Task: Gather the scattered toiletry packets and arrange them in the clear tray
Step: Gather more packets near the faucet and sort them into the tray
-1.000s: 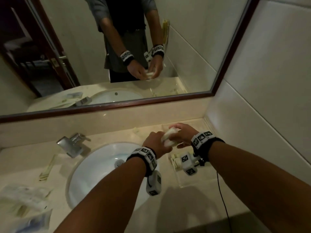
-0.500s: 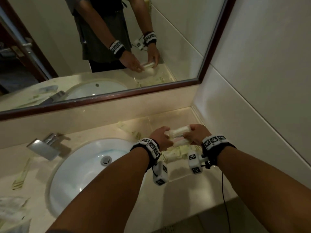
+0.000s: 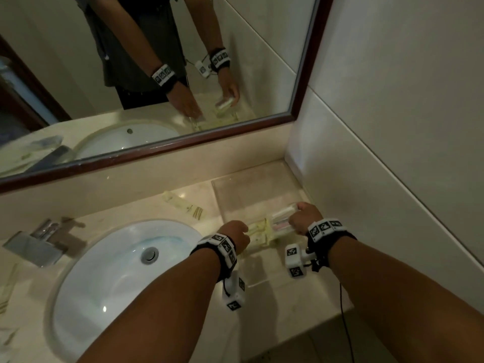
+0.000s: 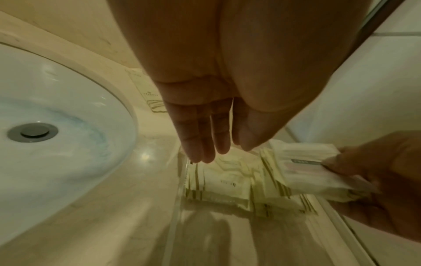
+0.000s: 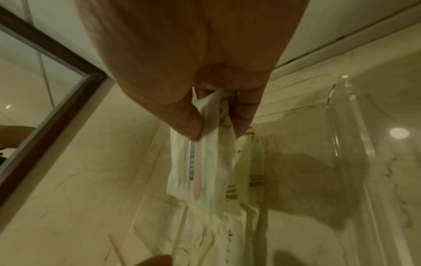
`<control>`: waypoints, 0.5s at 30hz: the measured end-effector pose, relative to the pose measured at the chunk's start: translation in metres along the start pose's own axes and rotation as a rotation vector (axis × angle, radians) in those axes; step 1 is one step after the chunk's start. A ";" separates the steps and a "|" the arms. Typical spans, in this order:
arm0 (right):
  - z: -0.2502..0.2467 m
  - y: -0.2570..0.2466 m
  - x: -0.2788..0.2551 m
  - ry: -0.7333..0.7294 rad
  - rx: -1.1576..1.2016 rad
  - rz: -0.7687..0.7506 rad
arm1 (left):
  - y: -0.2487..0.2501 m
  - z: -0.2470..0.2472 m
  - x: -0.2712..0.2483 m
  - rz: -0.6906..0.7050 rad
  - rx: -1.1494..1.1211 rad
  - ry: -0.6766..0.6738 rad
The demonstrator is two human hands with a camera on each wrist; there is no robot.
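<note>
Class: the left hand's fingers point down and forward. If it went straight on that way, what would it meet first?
Most likely the yellowish packets lying in the clear tray, right under the left hand; depth is unclear, so the tray's near edge might come first.

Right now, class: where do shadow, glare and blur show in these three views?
Head view: dim, hand shadows on the counter. Left wrist view: sink bulges from distortion, right hand blurred. Right wrist view: lamp glare on the clear tray, shadow beneath it.
</note>
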State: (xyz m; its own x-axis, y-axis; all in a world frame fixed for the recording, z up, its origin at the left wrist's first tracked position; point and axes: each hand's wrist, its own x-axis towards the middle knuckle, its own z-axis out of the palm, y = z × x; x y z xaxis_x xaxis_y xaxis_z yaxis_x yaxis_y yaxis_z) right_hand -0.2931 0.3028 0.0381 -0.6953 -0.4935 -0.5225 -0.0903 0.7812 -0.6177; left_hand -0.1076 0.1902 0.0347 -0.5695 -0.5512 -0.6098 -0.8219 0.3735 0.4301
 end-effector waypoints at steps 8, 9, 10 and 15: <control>0.043 -0.002 0.011 -0.186 -0.040 -0.018 | -0.001 0.008 0.007 -0.030 0.015 0.088; 0.050 -0.001 0.013 -0.200 -0.039 -0.008 | -0.002 0.008 0.006 -0.042 0.010 0.094; 0.056 0.000 0.013 -0.207 -0.042 -0.003 | -0.004 0.008 0.006 -0.050 0.009 0.093; 0.073 0.002 0.016 -0.256 -0.097 0.025 | -0.013 0.015 0.005 -0.049 0.030 0.062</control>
State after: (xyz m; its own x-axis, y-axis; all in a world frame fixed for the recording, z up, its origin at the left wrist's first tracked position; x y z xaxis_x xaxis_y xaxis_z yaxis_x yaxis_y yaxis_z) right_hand -0.2529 0.2684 -0.0144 -0.4965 -0.5446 -0.6760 -0.1519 0.8212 -0.5500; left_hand -0.0998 0.1938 0.0160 -0.5276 -0.6141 -0.5870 -0.8493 0.3664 0.3801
